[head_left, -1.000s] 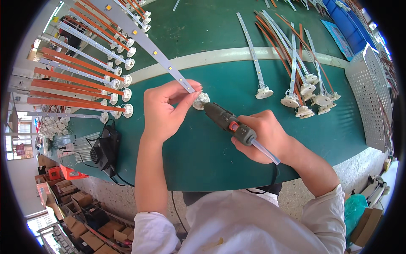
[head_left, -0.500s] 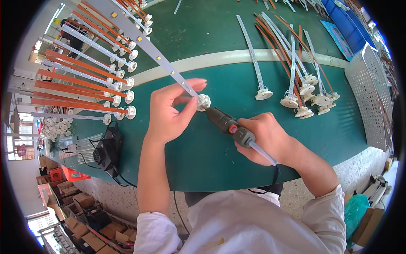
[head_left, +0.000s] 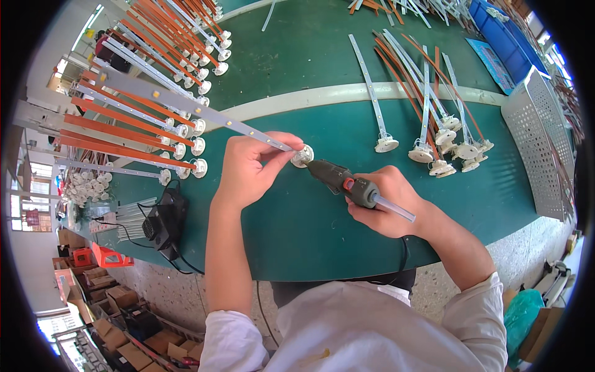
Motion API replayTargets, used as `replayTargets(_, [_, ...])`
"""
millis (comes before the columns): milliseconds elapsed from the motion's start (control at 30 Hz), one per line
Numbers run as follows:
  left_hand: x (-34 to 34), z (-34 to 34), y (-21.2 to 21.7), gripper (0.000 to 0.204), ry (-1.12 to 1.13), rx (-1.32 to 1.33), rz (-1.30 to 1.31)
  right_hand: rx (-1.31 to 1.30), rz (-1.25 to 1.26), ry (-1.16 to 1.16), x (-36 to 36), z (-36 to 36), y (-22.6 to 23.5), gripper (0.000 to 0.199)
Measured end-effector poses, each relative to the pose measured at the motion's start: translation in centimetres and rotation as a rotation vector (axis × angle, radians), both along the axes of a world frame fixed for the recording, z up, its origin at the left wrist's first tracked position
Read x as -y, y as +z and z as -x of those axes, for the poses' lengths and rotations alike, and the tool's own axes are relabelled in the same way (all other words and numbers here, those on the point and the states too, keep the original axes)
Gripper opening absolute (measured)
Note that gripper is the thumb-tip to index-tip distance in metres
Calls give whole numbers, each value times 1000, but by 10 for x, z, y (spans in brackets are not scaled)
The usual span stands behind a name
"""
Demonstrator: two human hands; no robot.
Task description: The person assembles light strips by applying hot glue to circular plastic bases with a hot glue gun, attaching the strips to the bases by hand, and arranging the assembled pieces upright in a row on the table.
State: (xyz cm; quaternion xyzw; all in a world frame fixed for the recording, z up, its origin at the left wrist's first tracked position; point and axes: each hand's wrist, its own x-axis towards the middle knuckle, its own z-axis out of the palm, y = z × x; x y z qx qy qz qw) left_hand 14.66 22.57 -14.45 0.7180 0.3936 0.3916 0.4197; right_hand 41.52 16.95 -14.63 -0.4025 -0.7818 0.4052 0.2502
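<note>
My left hand (head_left: 251,170) is closed on an LED strip (head_left: 214,116), pinching it close to the round white base (head_left: 302,156) at its end. The strip slants up to the far left, its small yellow LEDs showing. In my right hand (head_left: 396,201) is a dark green glue gun (head_left: 331,175), with a clear glue stick (head_left: 395,208) protruding from its back. The gun's nozzle points at the white base and is at or very near its edge; whether they touch I cannot tell.
Rows of strips with white bases (head_left: 142,152) fill the left side. More such strips (head_left: 427,118) lie to the right, beside a perforated white basket (head_left: 536,136). A black corded device (head_left: 167,220) sits by glue sticks (head_left: 133,217). A blue bin (head_left: 511,40) stands far right.
The held strip has swung lower toward the left, and its base has turned and shifted slightly right. The glue gun has moved a little right and down with my right hand.
</note>
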Motion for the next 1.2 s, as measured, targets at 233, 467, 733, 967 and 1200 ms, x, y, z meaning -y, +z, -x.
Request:
replayTargets(233, [1, 1, -4, 15, 116, -50, -166, -41, 23, 21, -1, -3, -1, 12])
replayTargets(467, [10, -19, 0, 10, 329, -95, -226, -52, 33, 21, 1, -4, -5, 12])
replayTargets(733, [13, -30, -3, 11, 333, -93, -240, -58, 32, -45, 4, -2, -2, 11])
replayTargets(967, [13, -32, -3, 11, 351, -115, -216, -46, 33, -76, 4, 5, -5, 12])
replayTargets(1200, [13, -32, -1, 11, 337, -82, -169, -33, 14, -78, 5, 6, -1, 14])
